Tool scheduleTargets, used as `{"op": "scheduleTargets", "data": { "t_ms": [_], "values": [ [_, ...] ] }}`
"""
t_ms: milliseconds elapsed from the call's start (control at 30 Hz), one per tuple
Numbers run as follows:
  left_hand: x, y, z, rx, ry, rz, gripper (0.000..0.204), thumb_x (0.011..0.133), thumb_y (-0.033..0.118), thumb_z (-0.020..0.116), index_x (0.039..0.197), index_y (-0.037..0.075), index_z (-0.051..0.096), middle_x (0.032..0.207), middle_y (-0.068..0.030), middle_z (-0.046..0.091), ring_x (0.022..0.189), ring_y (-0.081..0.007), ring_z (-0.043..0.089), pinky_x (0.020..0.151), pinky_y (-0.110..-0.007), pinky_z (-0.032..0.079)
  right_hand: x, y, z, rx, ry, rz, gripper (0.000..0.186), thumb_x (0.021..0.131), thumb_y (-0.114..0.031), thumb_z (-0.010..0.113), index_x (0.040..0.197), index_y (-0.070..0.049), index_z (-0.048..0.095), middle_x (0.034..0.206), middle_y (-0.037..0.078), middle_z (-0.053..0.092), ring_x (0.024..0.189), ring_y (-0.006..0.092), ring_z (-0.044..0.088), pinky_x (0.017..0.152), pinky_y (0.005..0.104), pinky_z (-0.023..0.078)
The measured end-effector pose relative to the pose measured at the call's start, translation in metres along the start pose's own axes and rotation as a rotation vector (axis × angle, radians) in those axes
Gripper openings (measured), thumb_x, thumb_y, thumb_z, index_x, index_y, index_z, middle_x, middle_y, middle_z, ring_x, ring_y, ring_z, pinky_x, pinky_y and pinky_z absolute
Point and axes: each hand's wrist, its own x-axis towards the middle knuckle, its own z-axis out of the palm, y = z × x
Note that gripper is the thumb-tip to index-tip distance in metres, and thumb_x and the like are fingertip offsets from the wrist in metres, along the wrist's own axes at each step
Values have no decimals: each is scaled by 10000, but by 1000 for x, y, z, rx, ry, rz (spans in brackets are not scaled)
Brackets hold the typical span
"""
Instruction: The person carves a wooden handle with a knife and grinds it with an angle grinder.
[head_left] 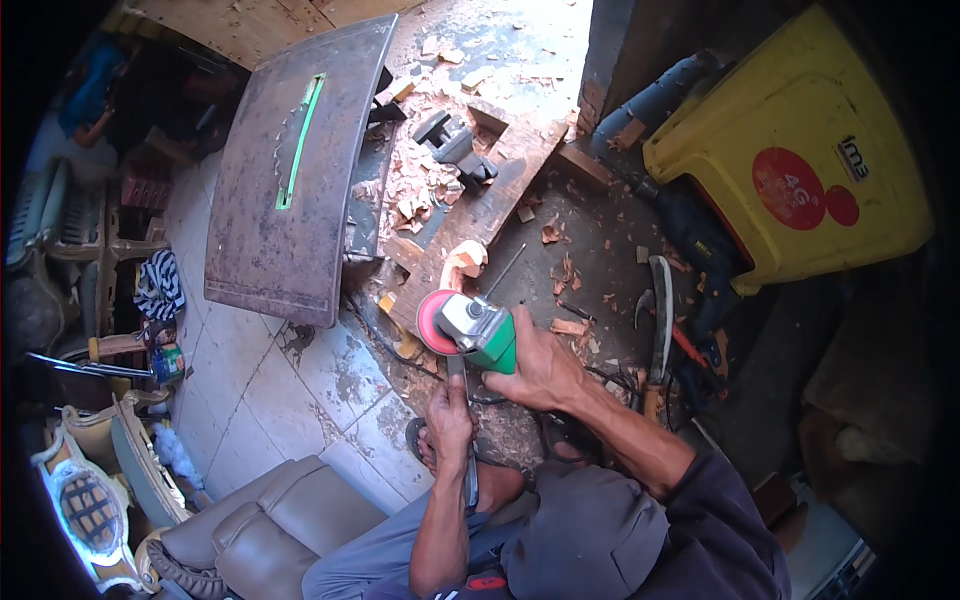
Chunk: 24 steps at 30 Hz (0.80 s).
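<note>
My right hand (540, 365) is closed around a green and silver angle grinder (490, 340) with a red disc (434, 320). The disc is over the upper end of a narrow flat metal bar (470, 485), which my left hand (450, 420) grips below the grinder; whether they touch I cannot tell. Just above the disc, a pale curved piece of carved wood (465, 262) rests on a slotted wooden beam (515, 180), with pale shavings (425, 190) scattered around.
A metal-topped table (260, 230) stands left of a dark clamp (450, 145). A yellow stool (790, 100), power drill (690, 230) and curved blade (660, 310) are at right. A grey padded seat (250, 530) and chair frames (85, 500) are lower left. Another person (90, 95) is upper left.
</note>
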Motion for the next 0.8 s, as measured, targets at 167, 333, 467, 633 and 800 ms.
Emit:
{"op": "scheduleTargets", "data": {
  "t_ms": [167, 333, 467, 633, 800],
  "values": [
    [-10, 23, -4, -175, -83, -164, 533, 1060, 573, 546, 888, 69, 558, 524, 8, 449, 399, -103, 457, 362, -256, 344, 0, 5, -2, 22, 21, 49, 748, 800, -336, 752, 1288, 55, 342, 913, 377, 674, 869, 567, 687, 791, 590, 553],
    [-3, 32, -26, -215, -159, -215, 570, 1053, 605, 531, 896, 62, 603, 514, 18, 437, 384, -93, 394, 356, -247, 300, 0, 4, -9, -13, -42, 7, 782, 787, -346, 762, 1299, 68, 341, 917, 383, 671, 871, 561, 689, 804, 578, 557],
    [1, 26, -38, -406, -309, -290, 556, 1080, 578, 488, 994, 41, 605, 567, 16, 443, 407, -68, 358, 370, -223, 278, -1, 6, -14, -16, -81, 31, 771, 769, -346, 764, 1286, 68, 368, 921, 386, 670, 871, 556, 688, 813, 579, 554],
    [3, 34, -42, -489, -527, -306, 535, 1092, 558, 466, 1048, 39, 587, 643, 30, 422, 440, -43, 353, 383, -202, 276, -10, 14, -8, -6, -70, 38, 903, 734, -338, 788, 1408, 60, 338, 979, 342, 691, 924, 534, 695, 841, 545, 557],
    [9, 24, -47, -337, -525, -287, 534, 1092, 579, 439, 1026, 63, 562, 629, 52, 351, 452, -46, 283, 386, -223, 242, 6, -1, -17, -108, -107, 31, 885, 735, -352, 780, 1403, 39, 351, 999, 355, 686, 936, 537, 691, 847, 562, 548]
  ]
}}
